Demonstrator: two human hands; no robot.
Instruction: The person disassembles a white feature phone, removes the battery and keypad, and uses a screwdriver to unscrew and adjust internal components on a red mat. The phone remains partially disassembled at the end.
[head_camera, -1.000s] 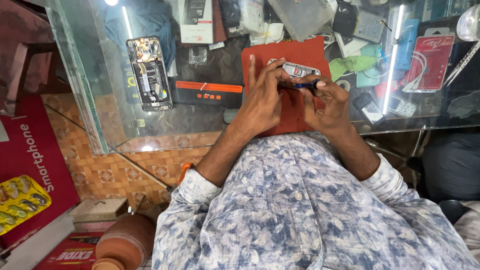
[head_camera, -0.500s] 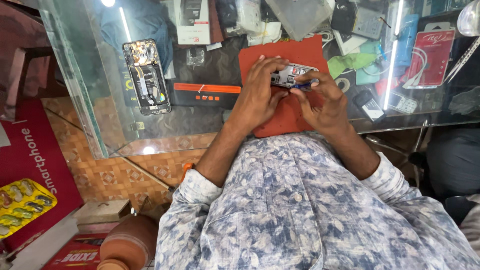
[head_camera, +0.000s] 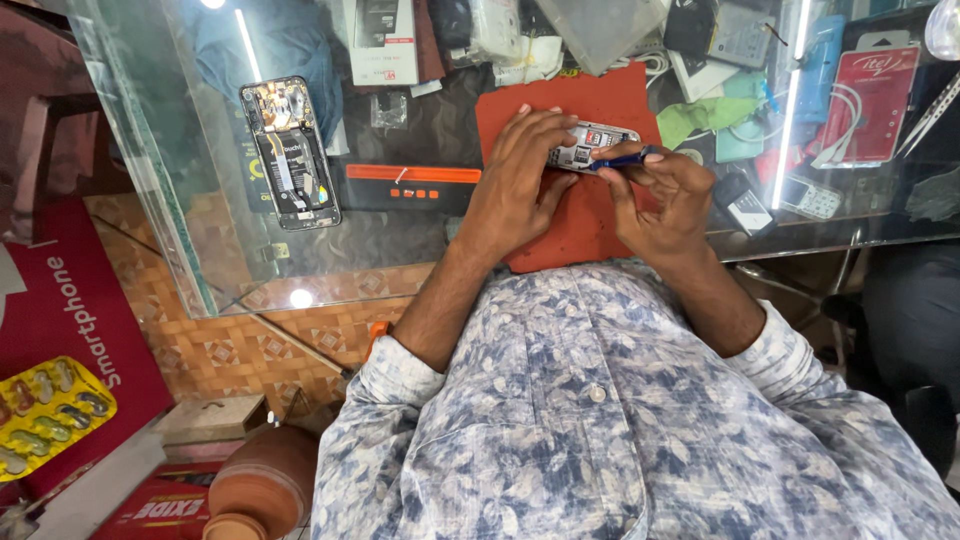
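Our left hand (head_camera: 520, 180) grips a small opened grey phone (head_camera: 590, 147) over the red rubber mat (head_camera: 570, 225). Beside it, our right hand (head_camera: 665, 195) pinches a blue-handled screwdriver (head_camera: 622, 159), tip touching the phone.

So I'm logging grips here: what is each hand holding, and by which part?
Left hand holds the small opened phone by its near end on the red mat. Right hand pinches a blue tool along its handle.
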